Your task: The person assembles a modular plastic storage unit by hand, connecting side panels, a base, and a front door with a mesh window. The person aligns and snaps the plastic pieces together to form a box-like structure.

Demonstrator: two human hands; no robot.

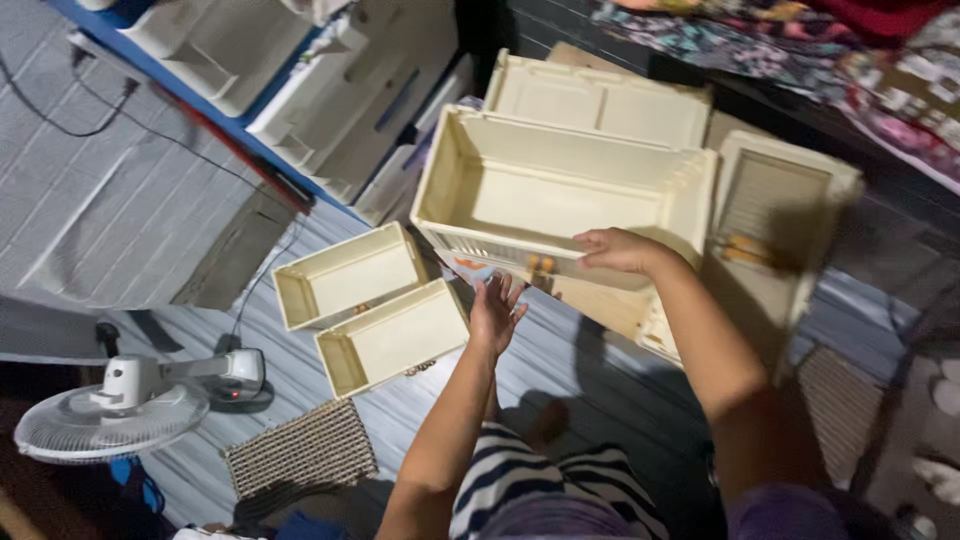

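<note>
A large cream plastic bin, open at the top, is lifted above the floor. My right hand grips its near rim. My left hand is open under the bin's near left corner, fingers spread, close to its underside. Two smaller cream bins lie side by side on the floor, left of my left hand. Another cream tray lies behind the large bin, and a flat ribbed cream panel lies to its right.
A white desk fan stands on the floor at the lower left. A woven mat lies near my knee. White appliance parts on a blue shelf fill the upper left. Patterned cloth is at the top right.
</note>
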